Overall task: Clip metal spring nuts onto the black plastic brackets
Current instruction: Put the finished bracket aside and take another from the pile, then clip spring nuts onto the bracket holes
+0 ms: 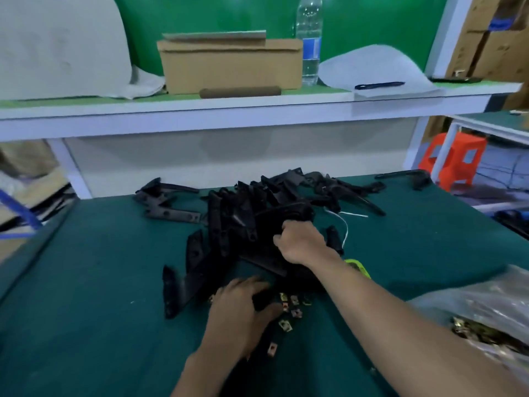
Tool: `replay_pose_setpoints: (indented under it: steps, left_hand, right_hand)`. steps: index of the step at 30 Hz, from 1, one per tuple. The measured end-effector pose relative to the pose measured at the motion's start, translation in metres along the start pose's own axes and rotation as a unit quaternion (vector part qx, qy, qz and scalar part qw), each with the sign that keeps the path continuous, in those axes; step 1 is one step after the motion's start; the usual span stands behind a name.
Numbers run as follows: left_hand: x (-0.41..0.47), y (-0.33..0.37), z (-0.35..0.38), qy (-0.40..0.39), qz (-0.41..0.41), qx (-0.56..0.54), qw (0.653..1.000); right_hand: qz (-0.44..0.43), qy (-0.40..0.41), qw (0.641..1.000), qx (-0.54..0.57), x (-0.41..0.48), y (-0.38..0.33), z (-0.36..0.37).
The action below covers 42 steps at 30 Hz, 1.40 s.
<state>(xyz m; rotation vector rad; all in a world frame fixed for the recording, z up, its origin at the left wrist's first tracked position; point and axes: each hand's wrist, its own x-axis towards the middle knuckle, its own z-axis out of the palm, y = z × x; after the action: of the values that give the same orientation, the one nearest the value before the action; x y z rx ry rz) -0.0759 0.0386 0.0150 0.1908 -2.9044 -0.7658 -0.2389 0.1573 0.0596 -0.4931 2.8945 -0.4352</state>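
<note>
Head view: on the green bench [86,296], a heap of black plastic brackets [246,224] sprawls across the middle, with more brackets scattered toward the far edge. The right hand [300,242] reaches into the heap, its grip closed around a bracket near the top of the pile. The left hand [243,310] rests lower, fingers curled onto a black bracket at the heap's near edge. Loose metal spring nuts [289,308] lie on the bench just beside the left hand. A clear plastic bag [481,316] holding more nuts sits at the right, under the right forearm. A cardboard box [229,64] stands on the shelf above.
</note>
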Motion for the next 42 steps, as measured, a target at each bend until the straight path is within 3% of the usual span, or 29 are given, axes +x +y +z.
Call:
replay_pose_setpoints:
  steps: [4,8,11,17,20,23,27,29,30,32,36,39,42]
  left_hand:
    - [0.005,0.001,0.003,0.019,-0.002,-0.062,0.998]
    - [0.003,0.007,0.007,0.054,-0.005,-0.047,0.997]
    - [0.003,0.005,0.007,0.053,-0.015,-0.059,0.997]
    - [-0.001,0.005,0.008,0.101,-0.021,-0.093,0.99]
    - [-0.003,0.002,0.005,0.145,-0.03,-0.093,0.985]
    - [-0.004,0.0,0.004,0.154,-0.028,-0.093,0.983]
    - [-0.009,0.004,0.001,0.133,-0.007,-0.047,0.99]
    - [-0.012,0.011,-0.005,0.105,-0.014,-0.138,0.985]
    - [-0.014,0.015,-0.007,0.085,-0.003,-0.202,0.976]
    - [-0.019,0.025,-0.011,0.041,0.024,-0.321,0.946]
    - [-0.019,0.03,-0.013,-0.058,0.011,-0.484,0.873]
    - [-0.023,0.029,-0.01,-0.103,0.068,-0.421,0.899]
    - [-0.025,0.037,0.002,0.038,0.06,-0.349,0.934]
  right_hand:
    - [-0.032,0.019,0.997,-0.061,-0.009,-0.015,0.01]
    - [-0.079,-0.027,0.996,0.016,-0.024,-0.023,0.007]
    - [-0.117,-0.037,0.992,-0.032,-0.041,-0.03,0.008]
    - [-0.138,0.238,0.961,0.029,-0.066,-0.042,0.015]
    - [-0.136,0.286,0.932,0.177,-0.072,-0.039,-0.008]
    - [-0.137,0.294,0.834,0.446,-0.082,-0.03,-0.035]
    - [-0.057,0.171,0.603,0.777,-0.103,-0.001,-0.04]
    - [0.008,0.132,0.49,0.862,-0.108,0.012,-0.031]
    - [0.031,0.123,0.452,0.883,-0.11,0.017,-0.025]
    - [0.055,0.123,0.417,0.899,-0.112,0.023,-0.01]
    - [0.08,0.185,0.443,0.874,-0.112,0.024,0.011]
    - [0.1,0.212,0.465,0.854,-0.11,0.025,0.011]
    - [0.107,0.166,0.525,0.828,-0.114,0.024,0.015]
